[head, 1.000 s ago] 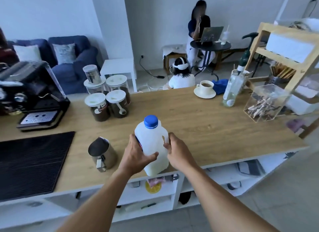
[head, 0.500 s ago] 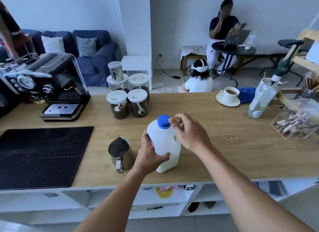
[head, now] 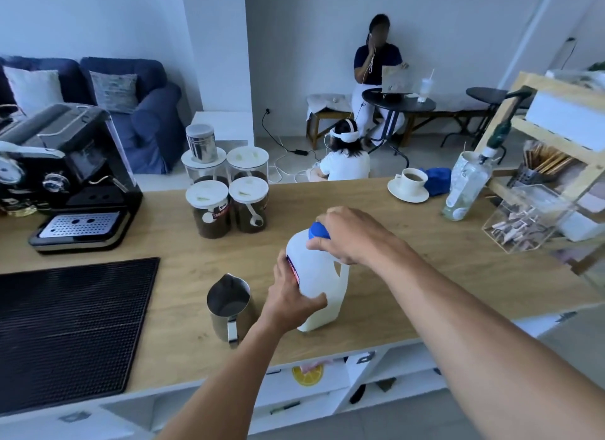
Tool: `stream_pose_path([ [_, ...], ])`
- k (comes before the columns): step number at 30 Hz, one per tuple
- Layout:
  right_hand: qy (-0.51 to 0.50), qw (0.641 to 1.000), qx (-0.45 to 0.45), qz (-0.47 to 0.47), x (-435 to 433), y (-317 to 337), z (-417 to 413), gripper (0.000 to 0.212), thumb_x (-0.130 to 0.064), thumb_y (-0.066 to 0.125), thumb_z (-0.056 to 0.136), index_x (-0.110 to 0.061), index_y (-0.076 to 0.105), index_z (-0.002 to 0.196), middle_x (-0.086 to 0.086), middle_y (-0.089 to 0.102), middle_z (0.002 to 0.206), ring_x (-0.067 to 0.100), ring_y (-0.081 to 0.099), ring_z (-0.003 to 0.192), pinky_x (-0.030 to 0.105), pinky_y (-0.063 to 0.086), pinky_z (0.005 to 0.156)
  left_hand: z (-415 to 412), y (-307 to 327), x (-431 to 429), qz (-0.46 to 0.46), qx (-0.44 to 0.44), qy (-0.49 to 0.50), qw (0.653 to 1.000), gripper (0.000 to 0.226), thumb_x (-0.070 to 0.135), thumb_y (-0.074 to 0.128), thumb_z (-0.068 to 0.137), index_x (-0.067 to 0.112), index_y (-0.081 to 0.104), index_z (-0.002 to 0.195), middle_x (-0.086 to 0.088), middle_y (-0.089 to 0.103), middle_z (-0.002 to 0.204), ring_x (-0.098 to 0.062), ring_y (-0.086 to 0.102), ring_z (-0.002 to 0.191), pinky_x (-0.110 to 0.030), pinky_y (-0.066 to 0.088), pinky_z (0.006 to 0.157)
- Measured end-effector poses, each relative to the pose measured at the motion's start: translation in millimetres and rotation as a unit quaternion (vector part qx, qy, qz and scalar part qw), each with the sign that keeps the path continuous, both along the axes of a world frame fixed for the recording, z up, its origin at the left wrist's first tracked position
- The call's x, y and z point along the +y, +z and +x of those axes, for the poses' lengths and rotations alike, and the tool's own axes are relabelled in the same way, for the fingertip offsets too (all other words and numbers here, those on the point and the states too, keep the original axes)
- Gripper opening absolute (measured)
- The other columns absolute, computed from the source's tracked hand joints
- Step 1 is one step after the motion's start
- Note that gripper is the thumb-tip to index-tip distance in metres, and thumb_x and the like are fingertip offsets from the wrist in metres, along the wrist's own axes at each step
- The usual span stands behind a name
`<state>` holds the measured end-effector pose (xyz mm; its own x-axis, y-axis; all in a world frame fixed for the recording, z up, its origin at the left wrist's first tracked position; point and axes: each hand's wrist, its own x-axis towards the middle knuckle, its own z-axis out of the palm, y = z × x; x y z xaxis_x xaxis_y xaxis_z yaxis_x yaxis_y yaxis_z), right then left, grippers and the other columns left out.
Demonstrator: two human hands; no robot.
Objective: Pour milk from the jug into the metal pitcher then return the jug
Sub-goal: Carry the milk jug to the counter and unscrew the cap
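Note:
A white plastic milk jug with a blue cap stands upright on the wooden counter near its front edge. My left hand wraps around the jug's left side, over the red label. My right hand is closed over the blue cap from above and the right. The metal pitcher stands just left of the jug, upright, its handle facing me, with its inside dark.
A black ribbed mat lies at the left, with an espresso machine behind it. Several coffee jars stand behind the pitcher. At the far right are a cup on a saucer, a glass bottle, a clear box and a wooden rack.
My right hand has gone from the jug's side up to its top and now grips the blue cap. My left hand stays on the jug's body. The view has shifted.

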<state>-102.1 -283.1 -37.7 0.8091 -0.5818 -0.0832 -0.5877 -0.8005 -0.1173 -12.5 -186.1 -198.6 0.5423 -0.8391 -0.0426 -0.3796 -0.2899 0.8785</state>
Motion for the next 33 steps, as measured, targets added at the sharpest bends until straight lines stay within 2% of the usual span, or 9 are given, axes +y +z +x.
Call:
stream_pose_path([
  [2, 0.018, 0.999, 0.014, 0.042, -6.3, 2.5, -0.2, 0.027, -0.034, 0.060, 0.092, -0.020, 0.060, 0.115, -0.001, 0.053, 0.106, 0.026, 0.058, 0.094, 0.038, 0.050, 0.079, 2.0, -0.5, -1.2, 0.003, 0.005, -0.007, 1.000, 0.115, 0.046, 0.075, 0.055, 0.029, 0.009, 0.147, 0.003, 0.031, 0.139, -0.025, 0.048, 0.117, -0.046, 0.046, 0.099],
  [4, 0.028, 0.995, 0.024, 0.087, -10.6, 6.2, -0.2, 0.039, -0.015, 0.058, 0.092, -0.033, 0.055, 0.127, -0.007, 0.051, 0.112, 0.020, 0.059, 0.102, 0.043, 0.052, 0.086, 3.4, -0.1, -1.3, 0.005, 0.009, -0.012, 1.000, 0.114, 0.045, 0.076, 0.055, 0.031, 0.009, 0.146, 0.004, 0.031, 0.137, -0.023, 0.047, 0.118, -0.047, 0.046, 0.100],
  [6, 0.031, 0.995, 0.030, 0.091, -14.5, 7.5, 0.3, 0.048, -0.028, 0.063, 0.090, -0.035, 0.049, 0.135, -0.010, 0.050, 0.122, 0.018, 0.055, 0.110, 0.043, 0.049, 0.092, 4.9, 0.1, -1.2, 0.003, 0.008, -0.017, 1.000, 0.113, 0.044, 0.076, 0.056, 0.031, 0.009, 0.147, 0.005, 0.030, 0.137, -0.022, 0.046, 0.118, -0.047, 0.047, 0.100],
  [9, 0.000, 0.999, -0.002, 0.051, -16.0, 8.7, 3.1, 0.048, -0.056, 0.067, 0.080, -0.026, 0.059, 0.117, -0.006, 0.057, 0.117, 0.020, 0.059, 0.099, 0.040, 0.051, 0.083, 7.3, -1.0, -2.7, 0.007, 0.006, -0.021, 1.000, 0.114, 0.043, 0.076, 0.058, 0.031, 0.007, 0.148, 0.006, 0.029, 0.139, -0.022, 0.047, 0.117, -0.046, 0.047, 0.098],
  [15, 0.023, 0.995, -0.055, 0.085, -19.6, -1.6, -1.1, 0.031, -0.032, 0.065, 0.082, -0.027, 0.062, 0.113, -0.008, 0.058, 0.109, 0.020, 0.058, 0.095, 0.038, 0.052, 0.082, 13.4, -2.8, -6.2, -0.005, 0.002, -0.033, 0.999, 0.114, 0.041, 0.076, 0.058, 0.033, 0.006, 0.148, 0.009, 0.028, 0.140, -0.016, 0.044, 0.118, -0.043, 0.046, 0.100],
  [22, 0.044, 0.983, -0.099, 0.145, -35.0, -9.9, -4.7, 0.048, -0.009, 0.057, 0.080, -0.039, 0.059, 0.118, -0.016, 0.057, 0.117, 0.007, 0.054, 0.080, 0.029, 0.049, 0.077, 13.9, -5.5, -8.2, -0.024, 0.005, -0.044, 0.999, 0.113, 0.042, 0.077, 0.057, 0.034, 0.009, 0.147, 0.015, 0.028, 0.138, -0.014, 0.039, 0.126, -0.044, 0.043, 0.105],
  [25, 0.029, 0.967, -0.159, 0.195, -43.4, -16.7, -9.2, 0.057, -0.002, 0.052, 0.076, -0.050, 0.058, 0.108, -0.016, 0.059, 0.120, 0.019, 0.065, 0.096, 0.041, 0.057, 0.087, 14.9, -5.8, -9.3, -0.025, -0.002, -0.045, 0.999, 0.111, 0.043, 0.076, 0.056, 0.035, 0.011, 0.146, 0.018, 0.027, 0.135, -0.014, 0.039, 0.127, -0.041, 0.043, 0.104],
  [29, -0.041, 0.922, -0.297, 0.245, -59.8, -29.1, -29.5, 0.046, -0.003, 0.065, 0.082, -0.033, 0.059, 0.116, -0.004, 0.062, 0.120, 0.015, 0.066, 0.104, 0.030, 0.053, 0.094, 15.0, -7.3, -9.2, -0.034, -0.016, -0.038, 0.999, 0.111, 0.041, 0.077, 0.057, 0.034, 0.012, 0.147, 0.021, 0.028, 0.135, -0.011, 0.041, 0.124, -0.042, 0.045, 0.103],
  [33, -0.200, 0.890, -0.332, 0.241, -62.4, -89.0, -54.4, 0.034, -0.012, 0.069, 0.081, -0.018, 0.054, 0.111, -0.001, 0.059, 0.111, 0.010, 0.064, 0.085, 0.020, 0.045, 0.065, 14.7, -8.4, -10.6, -0.041, -0.020, -0.042, 0.998, 0.110, 0.035, 0.079, 0.061, 0.037, 0.010, 0.146, 0.021, 0.027, 0.138, -0.008, 0.040, 0.123, -0.041, 0.044, 0.102],
])
